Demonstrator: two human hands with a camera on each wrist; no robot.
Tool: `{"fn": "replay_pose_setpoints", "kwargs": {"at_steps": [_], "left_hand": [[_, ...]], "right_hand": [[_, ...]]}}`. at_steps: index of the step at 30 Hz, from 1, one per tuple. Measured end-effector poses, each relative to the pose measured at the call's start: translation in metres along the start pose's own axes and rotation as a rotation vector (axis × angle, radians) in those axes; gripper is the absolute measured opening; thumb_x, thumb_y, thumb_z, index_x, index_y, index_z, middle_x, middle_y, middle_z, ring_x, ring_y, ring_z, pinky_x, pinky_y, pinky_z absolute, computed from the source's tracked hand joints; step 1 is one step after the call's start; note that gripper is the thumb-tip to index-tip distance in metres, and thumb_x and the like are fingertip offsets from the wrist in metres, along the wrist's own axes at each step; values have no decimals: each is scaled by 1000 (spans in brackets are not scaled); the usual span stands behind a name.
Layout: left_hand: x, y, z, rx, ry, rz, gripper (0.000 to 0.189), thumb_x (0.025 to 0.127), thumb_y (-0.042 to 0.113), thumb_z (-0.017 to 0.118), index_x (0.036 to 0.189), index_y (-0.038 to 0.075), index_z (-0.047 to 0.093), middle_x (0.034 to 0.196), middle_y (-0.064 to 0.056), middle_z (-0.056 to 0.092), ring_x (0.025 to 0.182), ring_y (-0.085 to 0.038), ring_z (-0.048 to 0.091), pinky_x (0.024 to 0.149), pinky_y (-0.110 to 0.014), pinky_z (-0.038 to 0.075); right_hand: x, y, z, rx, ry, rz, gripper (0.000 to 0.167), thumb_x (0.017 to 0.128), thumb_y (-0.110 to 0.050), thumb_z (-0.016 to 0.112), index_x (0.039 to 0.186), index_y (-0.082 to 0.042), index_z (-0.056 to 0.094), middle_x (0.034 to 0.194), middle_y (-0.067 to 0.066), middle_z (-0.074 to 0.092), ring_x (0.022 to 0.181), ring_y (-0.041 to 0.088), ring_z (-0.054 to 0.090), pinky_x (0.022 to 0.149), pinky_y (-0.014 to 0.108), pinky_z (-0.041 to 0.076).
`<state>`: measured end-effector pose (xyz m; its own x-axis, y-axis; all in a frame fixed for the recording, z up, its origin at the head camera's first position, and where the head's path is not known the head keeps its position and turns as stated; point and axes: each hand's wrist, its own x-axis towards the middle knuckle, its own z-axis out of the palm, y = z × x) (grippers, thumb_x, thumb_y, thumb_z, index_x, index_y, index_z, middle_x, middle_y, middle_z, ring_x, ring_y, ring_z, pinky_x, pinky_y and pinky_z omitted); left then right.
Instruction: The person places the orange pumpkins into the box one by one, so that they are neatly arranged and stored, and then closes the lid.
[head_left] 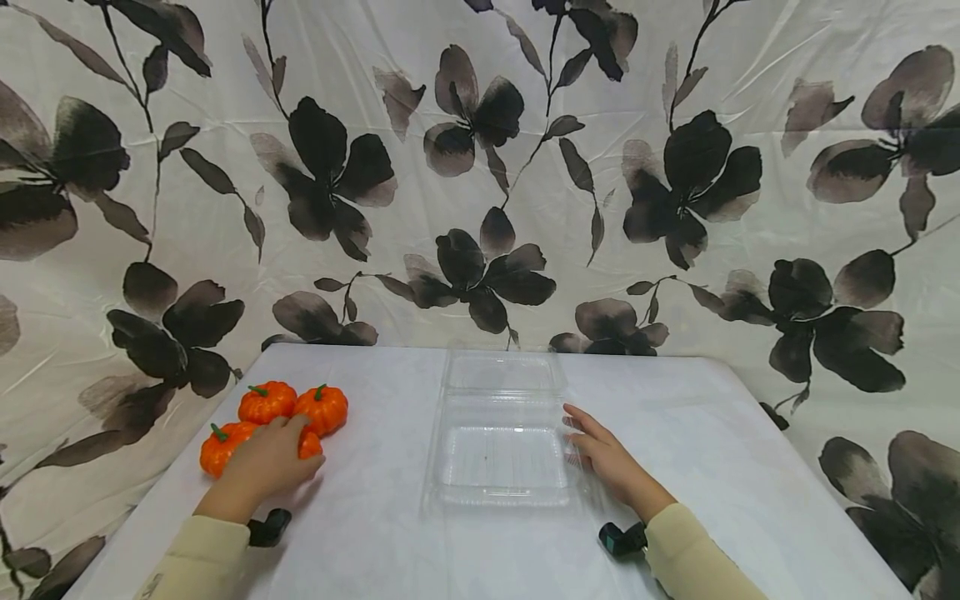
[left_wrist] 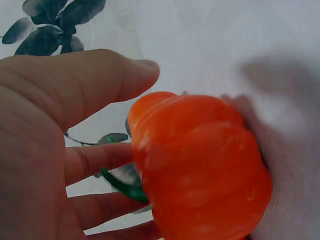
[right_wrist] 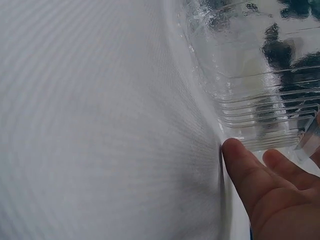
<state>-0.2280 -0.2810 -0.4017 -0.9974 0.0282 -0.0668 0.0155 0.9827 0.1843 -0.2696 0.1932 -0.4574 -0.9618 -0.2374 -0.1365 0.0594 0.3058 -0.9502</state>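
Several small orange toy pumpkins (head_left: 267, 402) with green stems sit clustered on the left of the table. My left hand (head_left: 272, 458) reaches over the nearest pumpkin (left_wrist: 205, 165); its fingers extend behind it past the stem, while the thumb stands a little apart from it. In the head view the hand covers most of that pumpkin. A clear plastic clamshell box (head_left: 504, 498) lies unfolded at mid-table, its lid (head_left: 504, 371) toward the back. On the box's right edge rests my right hand (head_left: 611, 458), fingers fairly straight, with a fingertip (right_wrist: 234, 146) against the plastic wall.
A white cloth covers the table (head_left: 375, 550). Behind it hangs a pale curtain (head_left: 570, 208) with dark flower prints, close to the table's back edge. Dark wrist cameras (head_left: 624, 540) are strapped at both wrists.
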Motion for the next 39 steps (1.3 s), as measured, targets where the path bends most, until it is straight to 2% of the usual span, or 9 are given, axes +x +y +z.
{"fn": "replay_pose_setpoints", "kwargs": {"at_steps": [8,14,23,31,39], "left_hand": [[2,0,-2,-20,-36,-12,76,78,39,70,135,-5,45,129,-39,45,108,-55,50,88,-71,42],[4,-2,-1,-44,-77,-34,80,75,36,76,137,-5,43,130,-38,44,109,-55,49,88,-72,42],[6,-4,0,-59,-103,-26,83,76,36,77,138,-5,41,128,-41,41,108,-56,49,88,-74,40],[8,1,-2,-63,-91,-4,82,77,39,76,138,-4,41,125,-40,41,100,-50,54,86,-71,44],[7,10,-5,-83,-78,17,86,77,41,77,139,-5,41,128,-41,39,104,-51,53,88,-71,44]], "right_hand": [[1,1,-2,9,2,-8,54,101,-18,39,154,-19,25,159,16,25,147,39,22,113,58,31],[2,2,-1,25,16,-5,55,101,-17,41,154,-19,27,158,15,27,146,38,26,112,55,35],[-1,0,1,24,12,3,56,101,-18,43,154,-19,26,158,16,26,146,39,24,112,57,33],[-1,0,1,-8,23,13,56,100,-19,43,153,-19,27,158,15,28,145,39,27,111,57,34],[-1,-1,1,4,29,22,55,100,-18,43,153,-19,28,158,15,29,145,38,27,112,58,33]]}}
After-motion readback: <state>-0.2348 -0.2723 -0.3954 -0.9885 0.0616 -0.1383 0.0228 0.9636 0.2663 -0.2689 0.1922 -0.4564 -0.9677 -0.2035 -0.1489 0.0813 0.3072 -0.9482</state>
